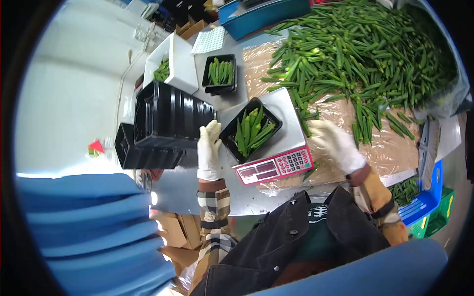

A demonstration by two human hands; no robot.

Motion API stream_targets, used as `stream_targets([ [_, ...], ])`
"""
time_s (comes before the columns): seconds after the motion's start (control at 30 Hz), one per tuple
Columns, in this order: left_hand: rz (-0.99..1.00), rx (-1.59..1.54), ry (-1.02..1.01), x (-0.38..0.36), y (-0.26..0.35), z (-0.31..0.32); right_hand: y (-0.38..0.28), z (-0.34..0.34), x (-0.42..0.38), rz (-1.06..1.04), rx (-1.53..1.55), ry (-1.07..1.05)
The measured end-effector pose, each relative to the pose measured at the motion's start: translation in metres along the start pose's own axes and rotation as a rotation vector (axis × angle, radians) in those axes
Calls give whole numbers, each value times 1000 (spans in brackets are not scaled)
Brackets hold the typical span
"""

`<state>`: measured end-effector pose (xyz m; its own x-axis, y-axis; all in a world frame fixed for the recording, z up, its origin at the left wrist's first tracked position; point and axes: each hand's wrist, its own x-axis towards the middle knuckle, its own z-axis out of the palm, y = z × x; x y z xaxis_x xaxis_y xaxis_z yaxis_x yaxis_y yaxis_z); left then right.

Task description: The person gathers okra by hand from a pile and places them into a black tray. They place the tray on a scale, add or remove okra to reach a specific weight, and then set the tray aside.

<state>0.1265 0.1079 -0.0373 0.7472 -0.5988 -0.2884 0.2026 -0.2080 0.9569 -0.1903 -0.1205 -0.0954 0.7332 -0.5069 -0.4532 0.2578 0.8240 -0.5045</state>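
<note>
Beside the okra tray (270, 115), left hand (209, 150) perhaps touching.

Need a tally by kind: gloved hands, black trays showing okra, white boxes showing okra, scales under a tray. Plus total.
Gloved hands: 2
Black trays showing okra: 2
White box showing okra: 1
Scale under a tray: 1
Total: 6

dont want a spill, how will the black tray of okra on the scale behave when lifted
The black tray looks like shiny, thin plastic, so it may flex slightly and feel slick. The okra pods in it lie loose and uncovered, so they could shift or spill if it tilts.
</note>
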Motion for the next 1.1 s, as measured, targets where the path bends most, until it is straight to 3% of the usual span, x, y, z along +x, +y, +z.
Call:
stream_targets([
  [0.13, 9, -133, 328, -28, -15, -56, -16, -179, -33, -145, 154, 288],
  [0.3, -17, -255, 476, -63, -62, -95, -9, -281, -107, -194, 210, 677],
  [0.43, -40, -266, 421, -68, -78, -77, 13, -288, -109, -165, 152, 774],
  [0.6, -18, -164, 303, -56, -77, -45, 18, -275, -90, -173, -117, 692],
  [0.8, -104, 7, 299, -33, -88, -10, 22, -224, -82, -220, -328, 743],
  [0.9, -113, -64, 130, -19, -120, -5, 26, -213, -82, -195, -352, 785],
  [0.93, -68, 41, 124, -13, -127, -2, 29, -213, -79, -170, -351, 791],
  [1.0, -219, -7, 80, -17, -81, 29, 34, -216, -78, -174, -389, 794],
  [1.1, -256, -138, -1, 19, -52, 54, 36, -217, -75, -170, -447, 817],
])
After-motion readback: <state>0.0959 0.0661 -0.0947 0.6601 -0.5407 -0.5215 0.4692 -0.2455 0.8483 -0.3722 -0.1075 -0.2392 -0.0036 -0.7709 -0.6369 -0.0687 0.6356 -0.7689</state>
